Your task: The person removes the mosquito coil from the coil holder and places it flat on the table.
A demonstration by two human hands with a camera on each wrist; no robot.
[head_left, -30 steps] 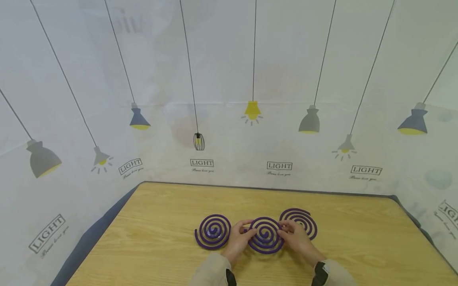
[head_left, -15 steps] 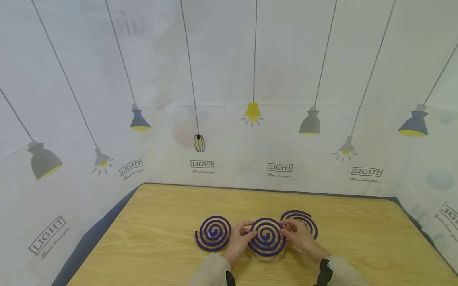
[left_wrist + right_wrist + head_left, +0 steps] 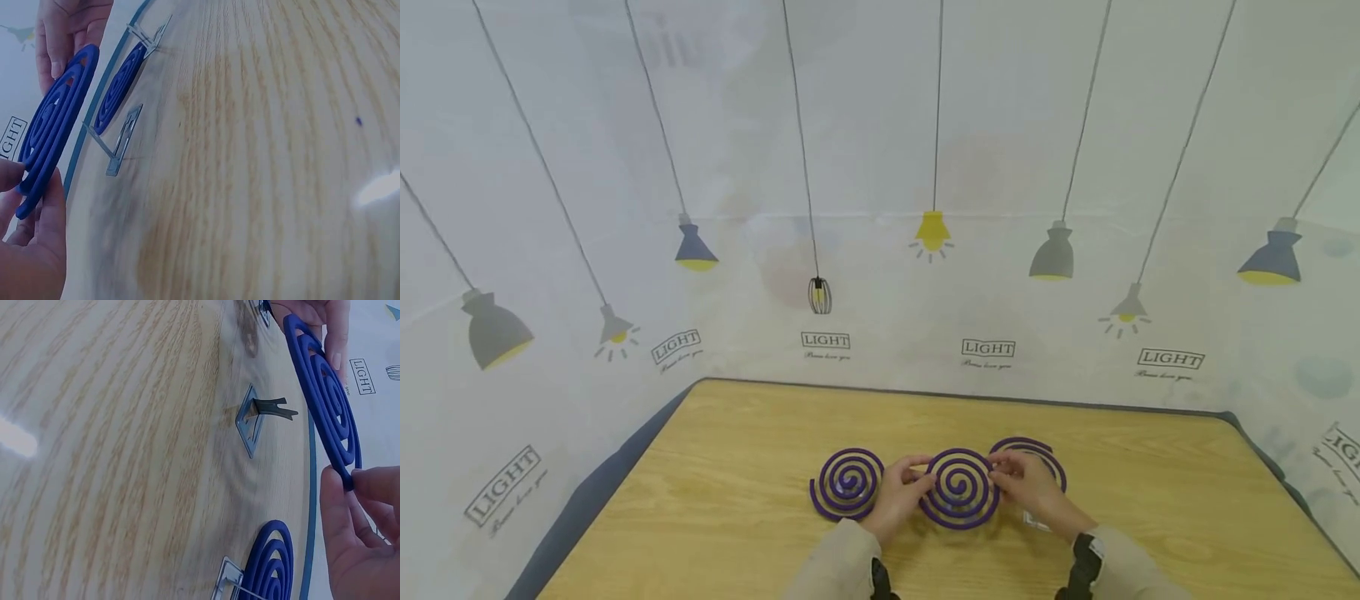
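A purple mosquito coil (image 3: 958, 484) is held above the table between both hands, tilted to face the head camera. My left hand (image 3: 895, 497) pinches its left edge between thumb and fingers. The opposite edge is pinched by my right hand (image 3: 1033, 486). Below it, a small metal coil stand (image 3: 125, 140) with a raised prong sits on the wood, bearing nothing. A second mosquito coil (image 3: 850, 483) lies left of the left hand. Partly hidden behind the right hand is a third coil (image 3: 1062, 471), with another metal stand (image 3: 228, 578) close to it.
The wooden table (image 3: 737, 433) ends at a dark rear edge, against a white curtain (image 3: 880, 275) printed with lamps. Another metal stand (image 3: 264, 312) shows near the left hand in the right wrist view. A small dark speck (image 3: 359, 121) marks the tabletop.
The held coil has risen slightly, both hands keeping their grip. The right hand has shifted a little right and now covers more of the coil behind it. The other coils stay put.
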